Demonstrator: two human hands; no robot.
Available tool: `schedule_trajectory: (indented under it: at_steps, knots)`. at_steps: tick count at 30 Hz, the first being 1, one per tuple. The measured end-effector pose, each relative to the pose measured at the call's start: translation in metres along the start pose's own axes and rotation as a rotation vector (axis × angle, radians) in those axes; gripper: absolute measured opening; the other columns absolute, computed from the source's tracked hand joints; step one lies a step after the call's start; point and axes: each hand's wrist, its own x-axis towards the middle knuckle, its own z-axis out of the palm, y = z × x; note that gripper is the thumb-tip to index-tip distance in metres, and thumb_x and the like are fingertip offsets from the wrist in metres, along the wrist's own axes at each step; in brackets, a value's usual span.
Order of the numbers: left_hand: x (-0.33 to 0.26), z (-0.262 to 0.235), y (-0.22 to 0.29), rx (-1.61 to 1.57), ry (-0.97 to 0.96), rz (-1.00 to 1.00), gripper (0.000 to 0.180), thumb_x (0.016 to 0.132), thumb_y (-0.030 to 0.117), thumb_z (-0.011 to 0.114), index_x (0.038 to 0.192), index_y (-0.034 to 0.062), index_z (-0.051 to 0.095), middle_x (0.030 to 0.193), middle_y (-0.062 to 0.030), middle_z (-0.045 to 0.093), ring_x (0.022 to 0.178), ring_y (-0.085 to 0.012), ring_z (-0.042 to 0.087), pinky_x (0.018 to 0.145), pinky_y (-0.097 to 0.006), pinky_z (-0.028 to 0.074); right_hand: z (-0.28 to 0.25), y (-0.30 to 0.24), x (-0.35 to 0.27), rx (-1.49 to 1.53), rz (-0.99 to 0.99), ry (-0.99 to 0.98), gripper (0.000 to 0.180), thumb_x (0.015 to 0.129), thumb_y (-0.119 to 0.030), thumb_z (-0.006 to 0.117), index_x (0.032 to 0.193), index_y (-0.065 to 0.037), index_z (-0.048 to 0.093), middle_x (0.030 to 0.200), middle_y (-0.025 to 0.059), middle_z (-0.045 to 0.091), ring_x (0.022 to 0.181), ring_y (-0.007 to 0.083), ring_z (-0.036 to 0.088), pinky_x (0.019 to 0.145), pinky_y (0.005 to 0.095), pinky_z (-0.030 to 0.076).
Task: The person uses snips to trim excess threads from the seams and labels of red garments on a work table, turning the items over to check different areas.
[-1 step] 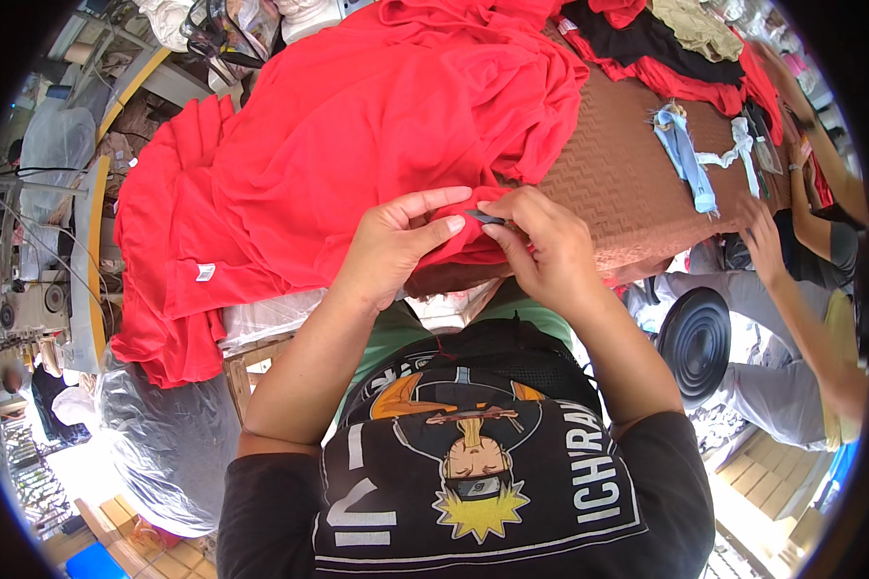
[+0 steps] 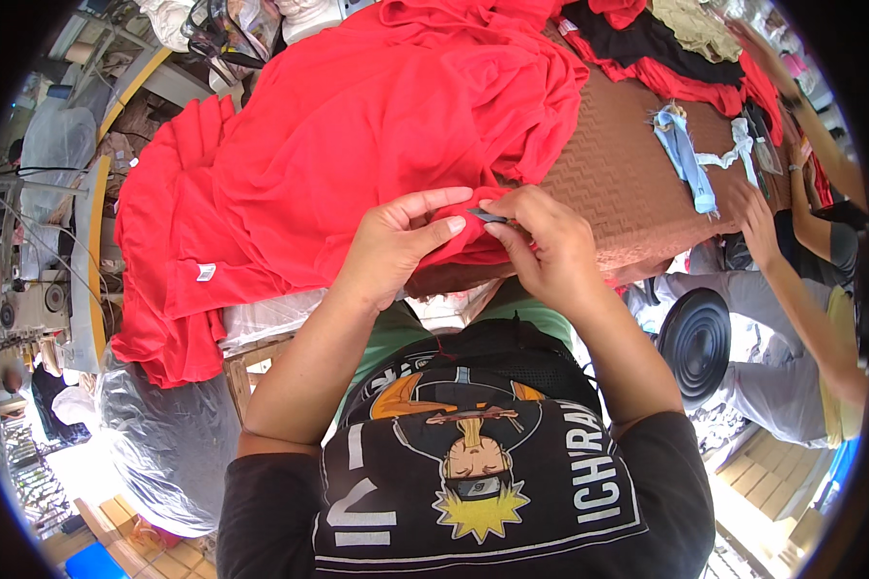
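Note:
A large heap of red cloth [image 2: 357,125] lies over the table's left and middle, its near edge reaching my hands. My left hand [image 2: 401,236] holds a fold of it, with the forefinger stretched along the cloth and the thumb bent toward it. Pinched in my right hand [image 2: 550,236] are small dark thread snips [image 2: 488,216], their pointed tip turned left toward the left thumb. The handle end is hidden by the right fingers. A small white label [image 2: 206,272] shows on the cloth at the left.
The brown patterned table cover [image 2: 618,174] extends to the right, bearing light blue fabric strips [image 2: 686,159]. Black and red garments [image 2: 637,48] lie farther back. Another person's hand [image 2: 758,227] is at the right edge, above a round black stool seat [image 2: 695,345]. Clear plastic [image 2: 164,444] stands at the left.
The thread snips have tilted slightly in my right hand. The other person's hand at the right has shifted a little; my left hand and the red cloth stay put.

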Motion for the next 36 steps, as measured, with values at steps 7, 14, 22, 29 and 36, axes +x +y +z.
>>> schedule_trajectory:
  at_steps: [7,14,22,29,36]
  knots:
    - [-0.023,0.021,0.020,1.083,0.121,0.657,0.036,0.082,0.005,0.067,0.117,0.0121,0.062,0.098,-0.0085,0.067,0.089,-0.0218,0.066,0.078,-0.031,0.052,-0.020,-0.025,0.020,0.260,0.059,-0.083,0.035,0.074,-0.004,0.075,0.107,-0.008,0.065,0.093,0.0090,0.066,0.074,0.0228,0.065,0.063,0.0315,0.052]
    - [-0.040,-0.047,0.052,1.384,0.619,0.561,0.046,0.070,-0.004,0.066,0.113,0.0109,0.060,0.108,-0.0106,0.061,0.095,-0.0292,0.063,0.085,-0.040,0.050,-0.068,-0.010,0.032,0.053,0.164,0.519,0.014,0.084,0.004,0.067,0.096,-0.003,0.066,0.079,-0.0047,0.061,0.069,0.0002,0.053,0.058,0.0161,0.041]
    - [-0.079,-0.149,0.098,1.276,1.084,0.500,0.049,0.069,-0.012,0.057,0.112,0.0093,0.062,0.110,-0.0125,0.061,0.098,-0.0263,0.062,0.084,-0.034,0.051,-0.118,0.006,0.055,0.249,0.160,0.792,0.008,0.091,-0.002,0.061,0.099,-0.003,0.061,0.078,-0.0044,0.060,0.067,-0.0004,0.048,0.056,0.0153,0.036]
    - [-0.089,-0.138,0.075,1.204,0.620,0.190,0.046,0.070,-0.013,0.056,0.110,0.0072,0.064,0.097,-0.0065,0.065,0.084,-0.0149,0.061,0.071,-0.028,0.049,-0.116,0.127,0.015,-0.157,0.465,0.448,0.008,0.088,-0.006,0.063,0.096,-0.004,0.064,0.067,-0.0020,0.058,0.060,0.0025,0.045,0.053,0.0214,0.037]
    - [-0.094,-0.142,0.113,1.014,1.062,0.737,0.033,0.077,-0.007,0.060,0.105,0.0095,0.066,0.091,-0.0065,0.066,0.081,-0.0170,0.065,0.068,-0.030,0.051,-0.109,0.059,0.029,-0.269,0.242,0.265,0.011,0.086,-0.010,0.066,0.094,-0.003,0.064,0.074,0.0062,0.065,0.069,0.0075,0.056,0.063,0.0254,0.046]
